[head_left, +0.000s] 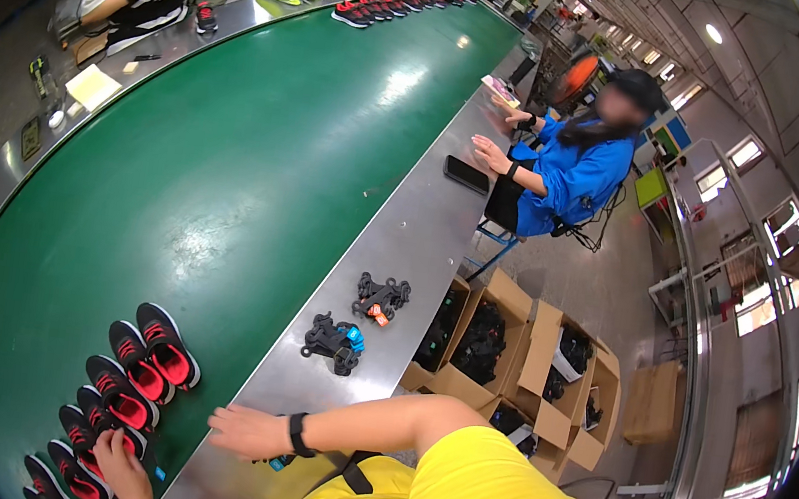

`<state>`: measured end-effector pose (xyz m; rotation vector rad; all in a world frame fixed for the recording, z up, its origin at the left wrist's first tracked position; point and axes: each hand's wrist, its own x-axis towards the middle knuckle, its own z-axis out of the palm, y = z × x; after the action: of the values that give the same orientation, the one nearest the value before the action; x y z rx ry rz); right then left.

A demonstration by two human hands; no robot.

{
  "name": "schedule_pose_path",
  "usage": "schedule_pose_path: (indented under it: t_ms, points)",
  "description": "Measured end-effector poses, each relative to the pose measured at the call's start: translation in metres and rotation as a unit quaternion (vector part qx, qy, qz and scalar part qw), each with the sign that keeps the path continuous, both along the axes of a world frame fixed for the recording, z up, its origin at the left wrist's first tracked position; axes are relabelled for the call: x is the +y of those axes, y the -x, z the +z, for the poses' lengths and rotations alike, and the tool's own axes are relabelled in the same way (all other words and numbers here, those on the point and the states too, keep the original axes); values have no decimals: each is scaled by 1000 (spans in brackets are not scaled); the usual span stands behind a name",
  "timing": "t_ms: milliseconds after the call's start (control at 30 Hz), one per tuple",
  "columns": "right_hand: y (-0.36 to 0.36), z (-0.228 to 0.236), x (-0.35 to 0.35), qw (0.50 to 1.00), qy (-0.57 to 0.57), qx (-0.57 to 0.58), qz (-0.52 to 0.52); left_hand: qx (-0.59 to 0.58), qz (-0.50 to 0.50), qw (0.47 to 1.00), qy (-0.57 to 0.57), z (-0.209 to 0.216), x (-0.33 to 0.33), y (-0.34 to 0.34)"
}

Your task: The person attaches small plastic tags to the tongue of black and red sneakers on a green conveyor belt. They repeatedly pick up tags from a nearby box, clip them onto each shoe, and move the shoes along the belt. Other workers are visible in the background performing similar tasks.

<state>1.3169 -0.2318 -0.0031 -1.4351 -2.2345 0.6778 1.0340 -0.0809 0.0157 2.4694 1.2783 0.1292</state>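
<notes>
A row of several black-and-red sneakers [139,375] lies on the green conveyor belt [230,157] at the lower left. My left hand [124,469] comes up from the bottom edge and curls over one sneaker in that row. My right hand [244,430], with a black wristband, lies flat and open on the metal ledge [401,240] beside the belt, fingers pointing at the sneakers. A small blue item [277,462] peeks out under that wrist. My yellow sleeve fills the bottom right.
Two bundles of black parts [335,340] [381,299] lie on the ledge. Open cardboard boxes [507,350] of dark parts stand on the floor to the right. A person in blue [571,171] sits farther along near a phone [467,174]. More people and sneakers [391,4] are at the far end.
</notes>
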Motion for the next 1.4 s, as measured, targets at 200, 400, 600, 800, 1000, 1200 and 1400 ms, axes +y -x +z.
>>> schedule_pose_path:
  t_ms: [200,400,600,800,1000,1200,1400]
  points:
    - [-37,-18,-70,991,70,-100,53,3,-39,997,-62,-15,-7,-114]
    - [-35,-56,-85,997,21,-73,23,56,-4,993,-105,-26,-1,-128]
    - [-36,-58,-80,998,-10,-65,10,78,25,992,-100,-38,-3,-120]
    - [-33,-71,-76,998,-34,-49,2,30,79,989,-124,-36,-20,-128]
    - [-30,-67,-75,999,-27,-35,-14,115,-64,977,-168,-17,-20,-135]
    - [-25,-77,-69,996,-56,-27,-61,34,-18,991,-129,-69,-3,-122]
    - [-33,-61,-63,993,-70,-47,-78,-46,-9,990,-130,-67,-19,-180]
